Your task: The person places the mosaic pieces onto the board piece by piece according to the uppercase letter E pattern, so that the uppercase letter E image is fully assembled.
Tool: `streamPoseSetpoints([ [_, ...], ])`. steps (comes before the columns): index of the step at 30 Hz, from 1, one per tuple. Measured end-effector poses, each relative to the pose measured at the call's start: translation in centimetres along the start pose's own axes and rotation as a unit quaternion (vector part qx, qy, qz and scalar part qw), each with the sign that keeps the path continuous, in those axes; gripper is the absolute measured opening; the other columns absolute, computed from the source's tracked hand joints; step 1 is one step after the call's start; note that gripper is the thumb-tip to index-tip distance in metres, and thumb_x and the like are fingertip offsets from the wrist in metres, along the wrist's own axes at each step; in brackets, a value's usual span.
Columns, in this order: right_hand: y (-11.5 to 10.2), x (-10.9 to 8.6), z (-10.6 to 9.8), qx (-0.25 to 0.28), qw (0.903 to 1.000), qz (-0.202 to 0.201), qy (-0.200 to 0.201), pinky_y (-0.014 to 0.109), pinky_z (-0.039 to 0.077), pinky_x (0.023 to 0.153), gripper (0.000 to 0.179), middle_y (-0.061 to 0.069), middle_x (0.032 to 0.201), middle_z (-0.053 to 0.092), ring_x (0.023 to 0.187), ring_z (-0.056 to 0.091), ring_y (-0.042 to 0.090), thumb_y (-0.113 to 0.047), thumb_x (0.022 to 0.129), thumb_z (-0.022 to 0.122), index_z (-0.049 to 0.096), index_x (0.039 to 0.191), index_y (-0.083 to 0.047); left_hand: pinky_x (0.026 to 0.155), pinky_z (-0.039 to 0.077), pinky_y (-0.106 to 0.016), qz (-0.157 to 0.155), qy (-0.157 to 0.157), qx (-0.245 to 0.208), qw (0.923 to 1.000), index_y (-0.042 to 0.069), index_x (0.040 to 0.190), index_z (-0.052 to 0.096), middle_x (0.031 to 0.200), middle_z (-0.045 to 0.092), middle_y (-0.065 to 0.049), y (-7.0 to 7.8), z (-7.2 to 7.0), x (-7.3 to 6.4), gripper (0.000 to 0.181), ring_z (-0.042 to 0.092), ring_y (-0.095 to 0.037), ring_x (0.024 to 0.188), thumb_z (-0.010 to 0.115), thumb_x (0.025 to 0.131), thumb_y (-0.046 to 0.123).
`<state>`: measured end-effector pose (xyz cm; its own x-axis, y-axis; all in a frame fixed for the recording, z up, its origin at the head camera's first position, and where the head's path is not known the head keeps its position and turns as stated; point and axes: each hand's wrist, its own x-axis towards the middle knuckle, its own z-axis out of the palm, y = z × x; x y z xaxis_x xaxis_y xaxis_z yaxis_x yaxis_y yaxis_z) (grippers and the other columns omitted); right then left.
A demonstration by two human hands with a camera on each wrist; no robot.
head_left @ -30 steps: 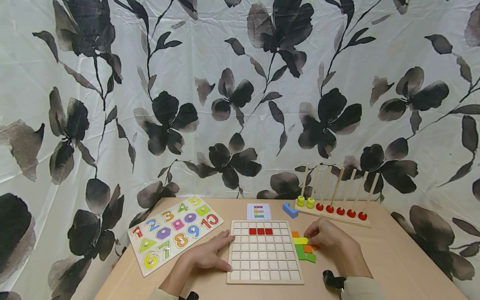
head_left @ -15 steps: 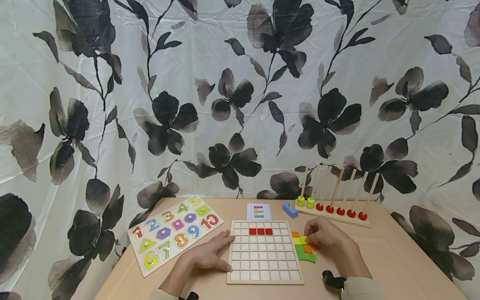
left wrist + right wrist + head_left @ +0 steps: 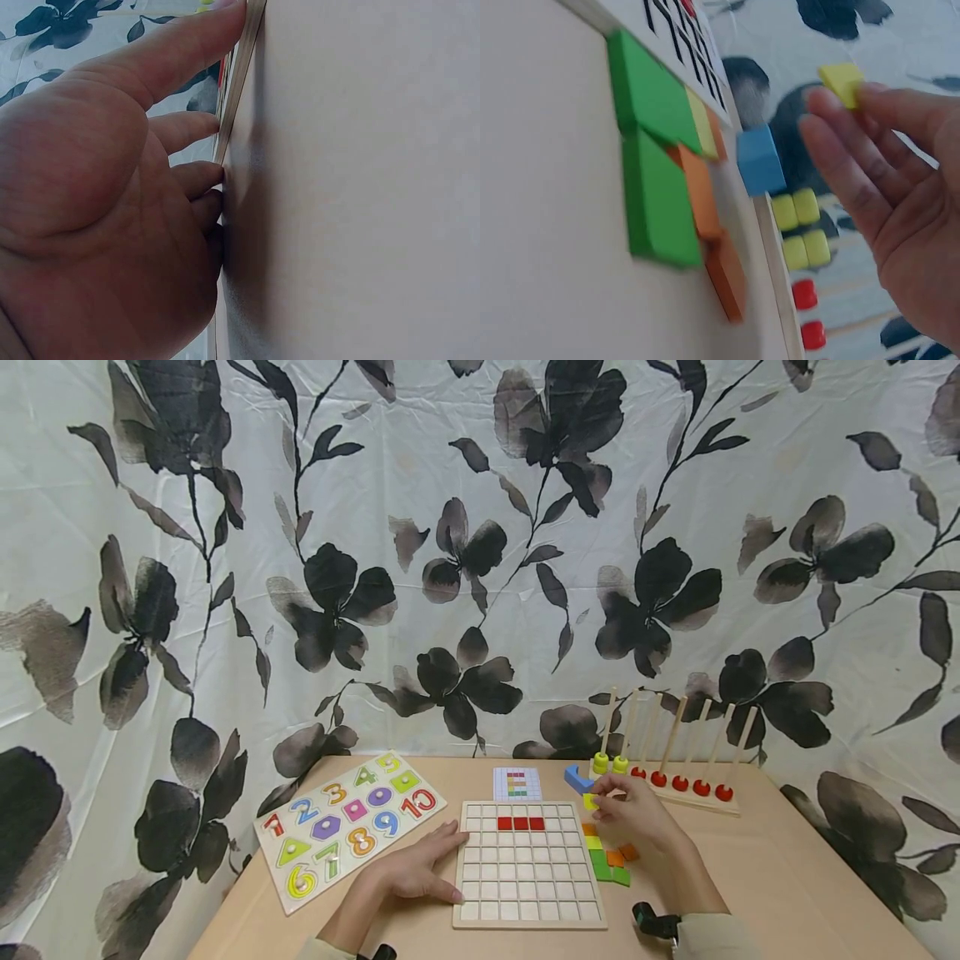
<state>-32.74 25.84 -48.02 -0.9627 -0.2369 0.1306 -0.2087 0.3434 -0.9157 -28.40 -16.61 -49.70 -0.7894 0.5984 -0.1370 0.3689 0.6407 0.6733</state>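
Note:
In the head view my left hand (image 3: pixel 416 864) rests along the left edge of a white gridded board (image 3: pixel 528 870), thumb at the lower corner. The left wrist view shows its thumb and fingers touching the wooden edge. A row of red tiles (image 3: pixel 521 823) sits near the board's top. My right hand (image 3: pixel 641 817) pinches a yellow square tile (image 3: pixel 841 81) between thumb and fingers, raised above the table beside the board's upper right corner. Below it lie green tiles (image 3: pixel 601 866), orange tiles (image 3: pixel 628 852) and another yellow tile (image 3: pixel 593 842).
A patterned card (image 3: pixel 517 784) lies behind the board. A blue block (image 3: pixel 577 779) is close to my right fingers. Behind that hand stands a bead rack (image 3: pixel 712 804) with upright pegs. To the left lies a number puzzle board (image 3: pixel 348 864). A floral cloth (image 3: pixel 465 693) hangs behind.
My right hand pulls a yellow tile away from the one beside it, then lifts it up and away toward the blue block. The left hand stays in place.

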Motion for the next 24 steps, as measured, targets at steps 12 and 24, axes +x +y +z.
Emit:
streamPoseSetpoints([
  [12, -1.2, 1.4, 3.7, 0.019, 0.9979, -0.055, -0.028, 0.027, 0.064, 0.079, 0.023, 0.023, 0.107, 0.069, 0.087, 0.074, 0.026, -0.001, 0.097, 0.069, 0.068, 0.119, 0.004, 0.127, 0.012, -0.066, 0.007, 0.0, -0.001, 1.0, 0.01, 0.161, 0.038, 0.173, 0.016, -0.021, 0.0, 0.0, -0.1, 0.095, 0.011, -0.042, 0.161, 0.086, 0.083, 0.037],
  [24, -1.6, 1.8, 6.4, -0.011, 0.9963, -0.073, -0.045, 0.021, 0.061, 0.08, 0.033, 0.012, 0.104, 0.074, 0.088, 0.074, 0.018, -0.011, 0.095, 0.075, 0.069, 0.125, 0.001, 0.128, 0.012, -0.065, -0.002, 0.0, 0.0, 1.0, 0.013, 0.161, 0.038, 0.174, 0.016, -0.018, -0.3, 0.1, 0.1, 0.096, 0.011, -0.04, 0.162, 0.086, 0.083, 0.04],
])
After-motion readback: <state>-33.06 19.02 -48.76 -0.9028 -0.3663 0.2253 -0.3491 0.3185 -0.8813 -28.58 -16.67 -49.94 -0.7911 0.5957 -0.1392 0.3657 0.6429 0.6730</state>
